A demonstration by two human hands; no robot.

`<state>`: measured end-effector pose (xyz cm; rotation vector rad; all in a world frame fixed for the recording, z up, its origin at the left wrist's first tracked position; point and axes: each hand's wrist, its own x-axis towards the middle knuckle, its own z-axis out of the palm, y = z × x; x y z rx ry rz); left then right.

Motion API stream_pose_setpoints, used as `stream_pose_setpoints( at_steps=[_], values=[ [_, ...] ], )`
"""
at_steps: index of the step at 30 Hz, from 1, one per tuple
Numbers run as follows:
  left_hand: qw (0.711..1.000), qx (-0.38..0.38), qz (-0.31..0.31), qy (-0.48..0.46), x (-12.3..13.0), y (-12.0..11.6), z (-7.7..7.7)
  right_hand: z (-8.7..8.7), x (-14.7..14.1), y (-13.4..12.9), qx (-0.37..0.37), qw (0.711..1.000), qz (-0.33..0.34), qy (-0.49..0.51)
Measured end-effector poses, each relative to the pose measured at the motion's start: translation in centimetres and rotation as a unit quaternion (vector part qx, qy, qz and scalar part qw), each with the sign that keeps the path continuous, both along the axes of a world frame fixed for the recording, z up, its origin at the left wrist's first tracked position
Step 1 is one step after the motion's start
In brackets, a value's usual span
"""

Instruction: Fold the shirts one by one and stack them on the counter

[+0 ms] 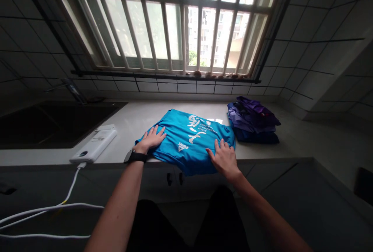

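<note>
A bright blue T-shirt (177,127) with white printed lettering lies spread on the white counter, its near side hanging over the front edge. My left hand (153,138), with a dark watch (135,156) at the wrist, rests flat on the shirt's left side, fingers apart. On the right side of the cloth lies my right hand (225,158), its fingers stretched out and the thumb apart. Neither hand grips the fabric. Just right of the shirt sits a stack of folded purple and dark blue clothes (253,119).
A white power bank (94,143) with a plugged-in white cable (71,188) is at the counter's left front edge. Beyond it are a dark sink (58,123) and a faucet (74,91). A barred window (175,22) rises behind the counter (140,108). Cabinet doors are below.
</note>
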<state>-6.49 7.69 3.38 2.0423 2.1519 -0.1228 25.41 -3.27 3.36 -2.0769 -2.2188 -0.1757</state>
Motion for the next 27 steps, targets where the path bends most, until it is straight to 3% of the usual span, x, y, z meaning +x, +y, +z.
stream_pose_setpoints(
  at_steps=[4,6,9,11,14,18,22,27],
  values=[
    [0.995,0.022,-0.102,-0.005,-0.7,2.7,0.9,1.0,-1.9,-2.6,0.004,1.000,0.004,-0.010],
    [0.992,0.060,-0.113,0.002,-0.2,2.9,1.5,2.0,-2.2,-3.4,-0.012,0.999,0.030,0.000],
    [0.993,0.113,-0.036,0.020,2.1,1.8,1.8,3.5,-1.1,-3.0,-0.045,0.994,0.091,0.033],
    [0.995,0.096,0.039,0.002,4.1,0.5,1.6,3.9,0.3,-1.4,-0.043,0.988,0.134,0.063],
    [0.994,0.051,0.091,-0.036,6.4,-1.1,1.0,3.0,2.1,1.5,-0.025,0.979,0.183,0.091],
    [0.997,0.043,0.044,-0.048,6.2,-1.4,0.4,0.7,2.9,3.9,-0.082,0.973,0.201,0.076],
    [0.998,0.036,-0.003,-0.055,4.7,0.1,0.1,-0.5,2.5,3.5,-0.074,0.976,0.200,0.053],
    [0.997,0.038,-0.050,-0.052,4.4,2.2,0.0,-0.6,1.5,1.5,-0.020,0.982,0.186,0.033]
  ],
)
